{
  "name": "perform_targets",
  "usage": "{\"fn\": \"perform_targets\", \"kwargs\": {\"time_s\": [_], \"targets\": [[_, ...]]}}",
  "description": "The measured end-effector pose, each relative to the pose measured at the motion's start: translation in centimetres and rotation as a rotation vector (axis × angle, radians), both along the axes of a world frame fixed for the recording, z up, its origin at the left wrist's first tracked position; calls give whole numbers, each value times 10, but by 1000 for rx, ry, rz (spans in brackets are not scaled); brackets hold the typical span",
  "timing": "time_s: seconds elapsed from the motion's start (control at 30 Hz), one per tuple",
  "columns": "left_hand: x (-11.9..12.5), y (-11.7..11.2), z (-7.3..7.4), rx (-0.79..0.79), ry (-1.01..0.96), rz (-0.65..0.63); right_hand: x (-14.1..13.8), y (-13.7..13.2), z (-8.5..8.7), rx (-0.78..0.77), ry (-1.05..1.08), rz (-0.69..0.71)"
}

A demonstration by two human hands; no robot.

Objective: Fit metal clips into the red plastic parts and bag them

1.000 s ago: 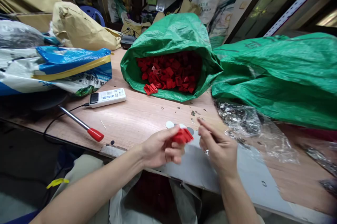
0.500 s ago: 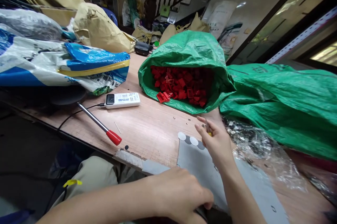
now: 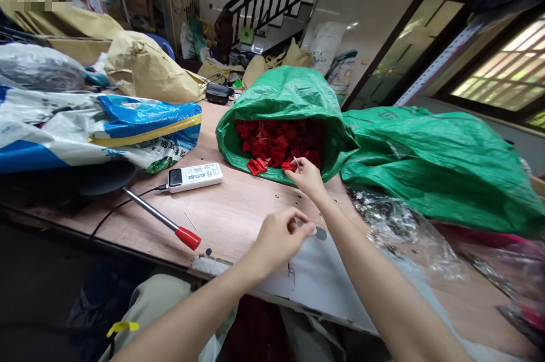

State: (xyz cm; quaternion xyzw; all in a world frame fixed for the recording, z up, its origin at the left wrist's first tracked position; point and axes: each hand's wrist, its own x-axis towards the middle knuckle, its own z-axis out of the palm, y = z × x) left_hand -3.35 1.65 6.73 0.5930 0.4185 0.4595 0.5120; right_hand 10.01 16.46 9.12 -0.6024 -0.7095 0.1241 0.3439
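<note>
My right hand (image 3: pixel 307 177) is at the mouth of a green woven bag (image 3: pixel 293 87), its fingers closed on a thin metal pointed tool (image 3: pixel 297 163). Red plastic pieces (image 3: pixel 276 143) fill the bag, and one lies right at these fingertips; whether they touch it I cannot tell. My left hand (image 3: pixel 276 240) hovers over the grey sheet (image 3: pixel 327 271) at the table edge, fingers half curled, thumb and forefinger slightly apart. A white disc (image 3: pixel 314 231) shows at its thumb tip, beside a grey disc (image 3: pixel 321 234). My left hand partly covers the discs.
On the left lie a white power bank (image 3: pixel 195 176) with a cable, a red-handled metal lever (image 3: pixel 187 237) and a blue-and-white sack (image 3: pixel 145 129). Clear plastic with small metal parts (image 3: pixel 383 217) lies right, before another green bag (image 3: pixel 438 158).
My right hand has moved forward from the grey sheet to the red pieces, still with the tool. My left hand has risen from the table's front edge to the discs. The view has shifted.
</note>
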Motion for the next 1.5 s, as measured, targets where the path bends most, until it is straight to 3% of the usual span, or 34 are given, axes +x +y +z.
{"fn": "perform_targets", "kwargs": {"time_s": [0.1,0.17,0.27,0.33,0.4,0.5,0.53,0.6,0.7,0.9,1.27,1.4,1.5], "targets": [[-1,9,-3,-293,-254,135,22,-61,6,-10,88,71],[1,12,-5,-455,-405,91,32,-103,9,-87,219,253],[5,11,-9,-463,-511,-128,41,-148,7,-212,279,364],[7,9,-13,-419,-474,-124,52,-158,5,-262,263,389],[8,8,-18,-356,-351,-35,71,-155,6,-247,220,327],[8,6,-24,-151,-76,75,111,-135,9,-112,50,-32],[8,6,-25,-81,16,78,123,-127,9,-98,-36,-162],[7,4,-25,12,164,42,142,-112,7,-116,-107,-240],[7,1,-23,69,269,-21,151,-99,-4,-164,-139,-173],[9,-3,-24,111,331,-13,142,-91,-26,-215,-139,-2],[8,-6,-29,119,325,-8,138,-103,-25,-235,-51,7],[9,-7,-27,113,320,-3,133,-103,-25,-195,-56,-31],[10,-7,-27,108,333,0,125,-102,-29,-144,-100,15]]}}
